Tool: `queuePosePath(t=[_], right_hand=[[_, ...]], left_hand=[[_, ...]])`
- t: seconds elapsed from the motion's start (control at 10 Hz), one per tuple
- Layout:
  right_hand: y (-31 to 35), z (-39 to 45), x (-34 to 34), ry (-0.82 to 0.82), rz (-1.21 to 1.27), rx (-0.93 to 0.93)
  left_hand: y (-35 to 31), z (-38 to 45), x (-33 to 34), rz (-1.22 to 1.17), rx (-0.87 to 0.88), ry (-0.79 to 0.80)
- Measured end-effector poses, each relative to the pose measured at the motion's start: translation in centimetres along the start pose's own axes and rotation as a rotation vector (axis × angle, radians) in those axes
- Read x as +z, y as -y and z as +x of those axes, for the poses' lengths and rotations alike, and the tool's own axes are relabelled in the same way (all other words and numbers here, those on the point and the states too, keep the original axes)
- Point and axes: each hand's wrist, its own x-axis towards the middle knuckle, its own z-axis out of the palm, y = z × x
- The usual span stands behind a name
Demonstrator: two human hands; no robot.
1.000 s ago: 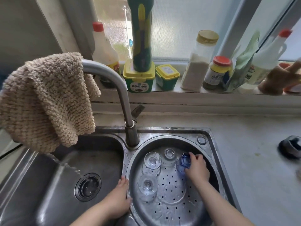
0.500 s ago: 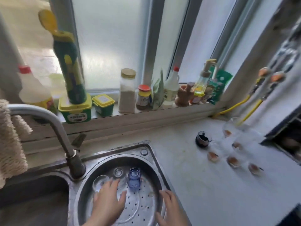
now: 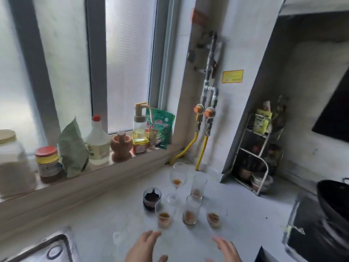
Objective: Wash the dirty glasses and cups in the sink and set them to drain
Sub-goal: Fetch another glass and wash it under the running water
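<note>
Several dirty glasses stand grouped on the grey counter. A stemmed wine glass with brown dregs is at the back, a dark cup to its left. Three tumblers with brown residue stand nearer: one on the left, one in the middle, one on the right. Another tumbler is behind them. My left hand and my right hand hover just short of the glasses, fingers spread, holding nothing. Only a corner of the sink shows at bottom left.
The windowsill carries jars, a white bottle, a wooden mortar, an oil dispenser and a green packet. Yellow gas hoses run down the corner. A wire rack and a black wok stand right.
My view has swung right, from the sink basin to the counter. Both hands left the washed glasses in the basin and now reach toward the dirty glasses, empty.
</note>
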Motion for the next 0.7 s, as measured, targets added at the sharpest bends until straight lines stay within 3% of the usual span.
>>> queuePosePath(t=[0.1,0.2,0.3,0.4,0.5,0.7], right_hand=[[-3.3,6.6,-4.0,-0.017,-0.057,-0.068],[-5.9,12.4,-7.5,0.166,-0.198,-0.072],[-8.0,17.1,-7.8,0.351,-0.337,0.083],[-8.4,19.5,-7.2,0.655,-0.359,0.177],[-8.9,20.3,-5.6,0.739,-0.392,0.163],[-9.0,20.0,-4.8,0.685,-0.427,0.115]], left_hand=[[-4.8,7.1,2.9,0.01,0.04,0.04],[-8.8,13.5,6.0,0.037,0.005,-0.013],[-11.1,18.1,8.0,0.087,-0.081,0.0],[-11.6,20.5,9.4,0.146,-0.202,0.034],[-11.2,21.3,10.1,0.179,-0.257,0.047],[-10.8,20.3,9.6,0.188,-0.24,0.015]])
